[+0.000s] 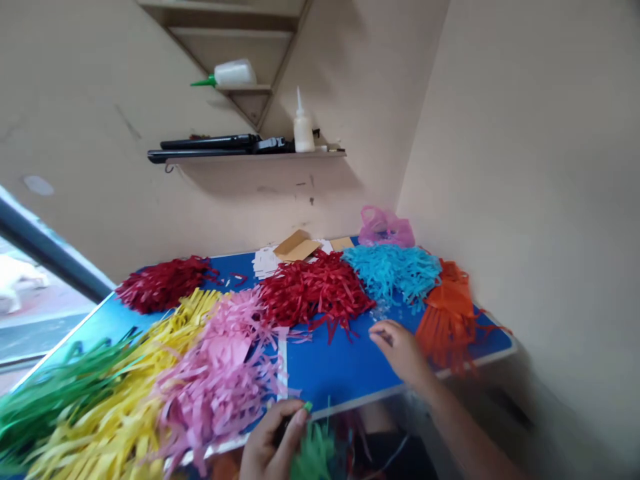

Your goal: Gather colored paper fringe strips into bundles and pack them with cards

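Note:
Low in the head view, my left hand (275,440) pinches the rolled top of a light green paper tassel (315,450), whose strips hang down past the table's front edge. My right hand (400,353) is over the blue table (330,373), thumb and forefinger brought together. Whatever may be between those fingertips is too small to make out. Just beyond them lie some small clear bits (381,311). A light blue fringe pile (395,267) and an orange fringed paper bundle (447,313) are close to this hand.
Pink fringe (225,373), yellow fringe (120,400) and green fringe (55,387) cover the table's left side. Red piles (315,287) lie farther back, near a brown envelope (299,247) and a pink plastic bag (385,227). A wall shelf (260,157) holds a bottle (303,133).

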`<action>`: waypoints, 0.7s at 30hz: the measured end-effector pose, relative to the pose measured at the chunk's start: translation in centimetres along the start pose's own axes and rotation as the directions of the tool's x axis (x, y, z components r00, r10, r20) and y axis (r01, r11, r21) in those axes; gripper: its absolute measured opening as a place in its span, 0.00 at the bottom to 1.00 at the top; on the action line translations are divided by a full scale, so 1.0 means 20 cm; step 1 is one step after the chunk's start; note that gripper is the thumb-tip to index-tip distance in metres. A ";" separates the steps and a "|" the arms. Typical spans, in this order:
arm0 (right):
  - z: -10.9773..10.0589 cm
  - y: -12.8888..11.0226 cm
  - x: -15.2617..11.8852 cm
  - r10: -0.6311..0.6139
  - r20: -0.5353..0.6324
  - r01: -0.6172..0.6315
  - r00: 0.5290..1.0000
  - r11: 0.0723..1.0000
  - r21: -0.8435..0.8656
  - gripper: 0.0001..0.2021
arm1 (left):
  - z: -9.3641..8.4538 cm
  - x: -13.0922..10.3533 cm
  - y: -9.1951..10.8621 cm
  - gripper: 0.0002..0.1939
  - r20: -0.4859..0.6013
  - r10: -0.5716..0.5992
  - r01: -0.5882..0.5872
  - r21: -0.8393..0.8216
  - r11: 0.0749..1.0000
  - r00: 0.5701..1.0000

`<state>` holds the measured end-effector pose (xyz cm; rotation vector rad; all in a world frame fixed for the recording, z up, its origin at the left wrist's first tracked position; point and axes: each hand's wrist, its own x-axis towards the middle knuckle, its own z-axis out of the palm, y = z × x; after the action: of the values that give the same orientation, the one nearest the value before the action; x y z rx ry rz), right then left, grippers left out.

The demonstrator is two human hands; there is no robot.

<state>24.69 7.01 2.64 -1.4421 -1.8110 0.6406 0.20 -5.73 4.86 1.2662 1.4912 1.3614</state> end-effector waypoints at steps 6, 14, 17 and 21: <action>0.21 -0.38 -0.34 -0.023 0.322 -0.198 0.946 0.746 0.635 0.02 | 0.00 -0.01 -0.02 0.10 0.046 0.154 -0.160 0.183 0.970 0.987; 0.21 -0.45 -0.38 0.003 0.303 -0.204 0.953 0.747 0.632 0.08 | -0.02 -0.02 0.00 0.03 0.083 0.450 -0.455 0.270 0.849 0.889; 0.20 -0.46 -0.39 0.045 0.349 -0.249 0.936 0.784 0.568 0.07 | -0.02 -0.01 0.00 0.03 0.131 0.512 -0.527 0.285 0.801 0.849; 0.19 -0.46 -0.39 0.001 0.341 -0.184 0.940 0.843 0.505 0.05 | -0.04 -0.02 -0.01 0.04 0.229 0.528 -0.575 0.358 0.736 0.818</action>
<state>17.04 -2.55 5.53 -1.0859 -1.6153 1.3861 -0.45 -6.27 4.75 2.1648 1.4202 1.3276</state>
